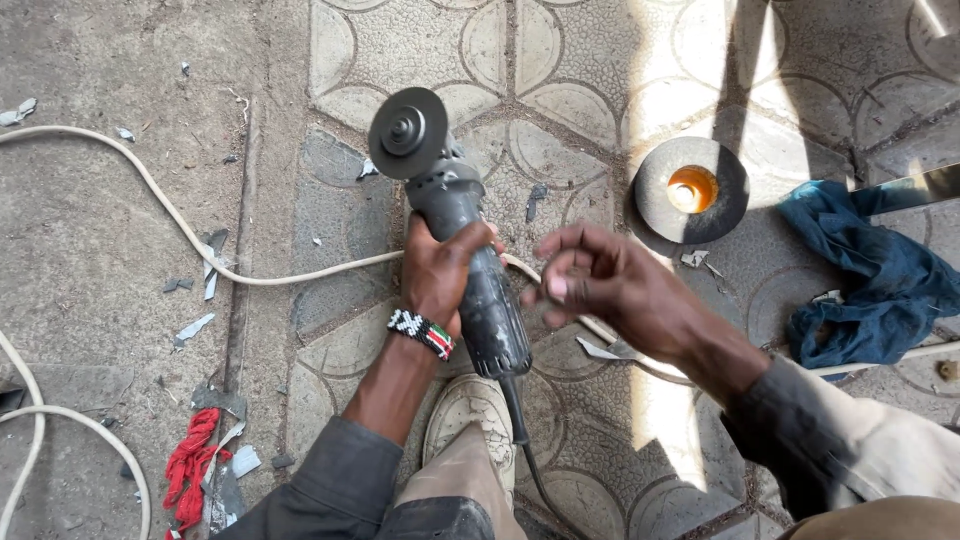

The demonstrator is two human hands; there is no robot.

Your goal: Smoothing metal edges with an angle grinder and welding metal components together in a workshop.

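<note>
My left hand (440,275) grips the body of a dark grey angle grinder (455,215), held above the patterned floor. Its round disc flange (408,132) faces up at the far end. A beaded bracelet sits on that wrist. My right hand (600,285) hovers just right of the grinder's body with fingers curled around a small ring-shaped part; I cannot make the part out clearly. A loose grinding disc (691,190) with an orange centre lies on the floor farther right.
A white cable (170,215) snakes across the floor on the left. A blue cloth (870,280) lies at the right. My shoe (470,410) is under the grinder. Red cloth (190,470) and metal scraps litter the lower left.
</note>
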